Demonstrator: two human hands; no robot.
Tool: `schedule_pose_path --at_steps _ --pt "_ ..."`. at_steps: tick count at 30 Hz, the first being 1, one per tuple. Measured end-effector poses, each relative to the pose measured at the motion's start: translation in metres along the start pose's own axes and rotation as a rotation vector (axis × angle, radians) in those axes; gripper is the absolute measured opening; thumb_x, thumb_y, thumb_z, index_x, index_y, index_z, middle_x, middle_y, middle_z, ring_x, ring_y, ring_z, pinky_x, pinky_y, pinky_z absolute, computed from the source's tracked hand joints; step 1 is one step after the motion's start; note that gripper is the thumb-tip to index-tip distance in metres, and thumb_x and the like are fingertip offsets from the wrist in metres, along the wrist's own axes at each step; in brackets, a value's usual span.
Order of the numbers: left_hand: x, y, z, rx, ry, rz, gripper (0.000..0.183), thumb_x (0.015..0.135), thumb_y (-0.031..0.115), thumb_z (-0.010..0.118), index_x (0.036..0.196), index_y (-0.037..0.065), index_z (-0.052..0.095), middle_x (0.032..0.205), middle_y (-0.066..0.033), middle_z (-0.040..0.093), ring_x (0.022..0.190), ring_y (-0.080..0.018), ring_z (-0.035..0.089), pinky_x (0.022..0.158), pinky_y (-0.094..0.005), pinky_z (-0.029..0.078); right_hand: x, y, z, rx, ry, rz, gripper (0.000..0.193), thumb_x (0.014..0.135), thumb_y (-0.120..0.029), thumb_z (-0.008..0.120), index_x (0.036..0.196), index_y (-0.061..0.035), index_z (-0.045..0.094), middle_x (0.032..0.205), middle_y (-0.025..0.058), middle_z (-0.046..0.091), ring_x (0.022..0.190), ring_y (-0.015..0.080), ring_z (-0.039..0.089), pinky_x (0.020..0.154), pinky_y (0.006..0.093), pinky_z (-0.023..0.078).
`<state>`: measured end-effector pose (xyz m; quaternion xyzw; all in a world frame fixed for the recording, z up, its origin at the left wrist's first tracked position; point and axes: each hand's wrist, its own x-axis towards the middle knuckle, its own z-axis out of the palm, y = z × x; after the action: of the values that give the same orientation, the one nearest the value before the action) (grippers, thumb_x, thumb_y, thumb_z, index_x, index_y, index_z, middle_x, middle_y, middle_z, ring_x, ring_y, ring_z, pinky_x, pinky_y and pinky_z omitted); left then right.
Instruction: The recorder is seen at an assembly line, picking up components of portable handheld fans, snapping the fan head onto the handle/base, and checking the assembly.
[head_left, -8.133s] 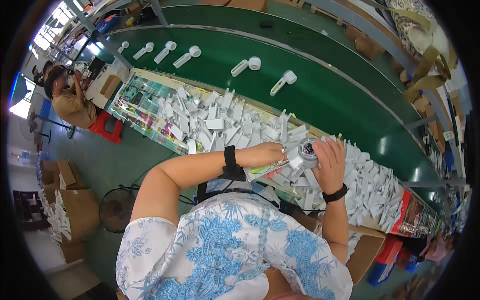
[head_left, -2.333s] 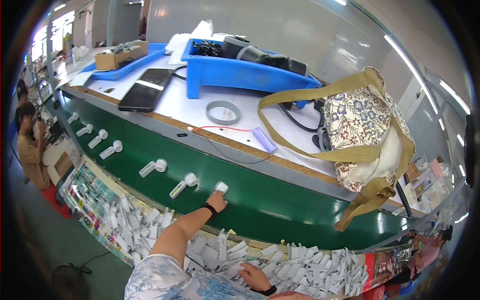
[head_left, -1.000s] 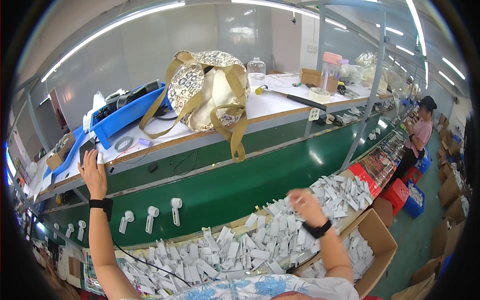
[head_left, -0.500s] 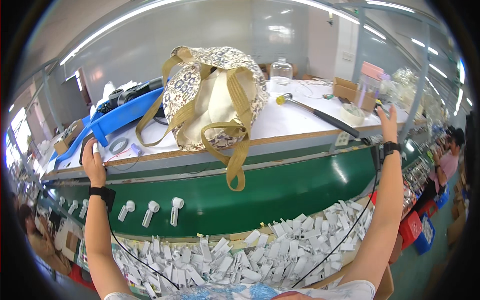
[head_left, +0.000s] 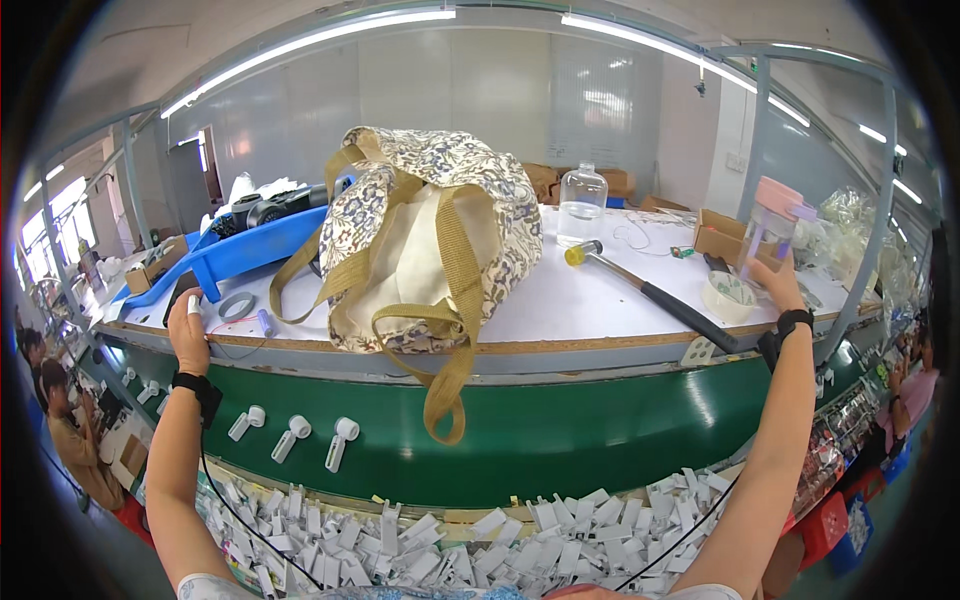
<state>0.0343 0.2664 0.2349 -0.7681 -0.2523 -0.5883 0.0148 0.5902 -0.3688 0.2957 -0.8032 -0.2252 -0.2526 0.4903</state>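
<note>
My right hand [head_left: 780, 284] is closed around the lower part of a clear drink bottle [head_left: 768, 225] with a pink lid, which stands on the raised white shelf. Beside that hand lies a roll of tape [head_left: 729, 297]. At the far left end of the shelf, my left hand [head_left: 189, 332] has its fingers against a dark flat object [head_left: 181, 291], its kind unclear; one finger wears a white covering. A grey ring [head_left: 236, 306] of tape lies close to the left hand. Between my hands sits a flowered fabric bag [head_left: 420, 240] with tan straps, one hanging over the edge.
A blue tray [head_left: 262, 245] of dark items, a clear jug [head_left: 582, 205] and a hammer [head_left: 665, 300] rest on the shelf. White handheld parts [head_left: 342, 440] lie on the green conveyor [head_left: 560, 430]; many white pieces [head_left: 590, 540] are heaped nearest me. People sit at both sides.
My right hand has gone from open beside the drink bottle to closed around it. The view has tilted up, so the shelf appears lower. My left hand stays at the dark object.
</note>
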Motion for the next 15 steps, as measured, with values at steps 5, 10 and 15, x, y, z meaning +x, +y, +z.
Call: schedule_pose_path --at_steps 5,10,15 --pt "-0.008 -0.028 -0.007 -0.098 0.083 -0.102 0.033 0.085 0.02 0.039 0.1 -0.002 0.057 0.1 -0.0168 0.059 0.094 -0.0321 0.054 0.085 -0.0368 0.04 -0.001 -0.002 0.022 0.13 0.038 0.01 0.069 0.067 -0.034 0.073 0.116 0.0046 0.045 0.104 0.0139 0.056 0.098 0.0237 0.052 0.086 0.0348 0.04" --pt "0.003 -0.006 0.022 0.058 0.088 0.007 0.031 0.08 0.02 0.044 0.096 -0.002 0.059 0.097 -0.0201 0.06 0.093 -0.0342 0.055 0.084 -0.0409 0.041 -0.016 0.054 -0.031 0.153 0.194 0.023 0.044 0.081 -0.03 0.061 0.109 0.0036 0.057 0.099 0.0125 0.06 0.092 0.0224 0.052 0.086 0.0338 0.039" --pt "-0.001 -0.011 -0.011 0.126 0.178 -0.032 0.022 0.08 0.019 0.047 0.084 0.003 0.062 0.08 -0.0156 0.061 0.08 -0.0341 0.055 0.075 -0.0449 0.04 -0.027 0.043 -0.08 0.048 0.208 -0.074 0.051 0.077 -0.021 0.066 0.118 0.0009 0.043 0.109 0.0123 0.053 0.094 0.0239 0.053 0.082 0.0357 0.043"
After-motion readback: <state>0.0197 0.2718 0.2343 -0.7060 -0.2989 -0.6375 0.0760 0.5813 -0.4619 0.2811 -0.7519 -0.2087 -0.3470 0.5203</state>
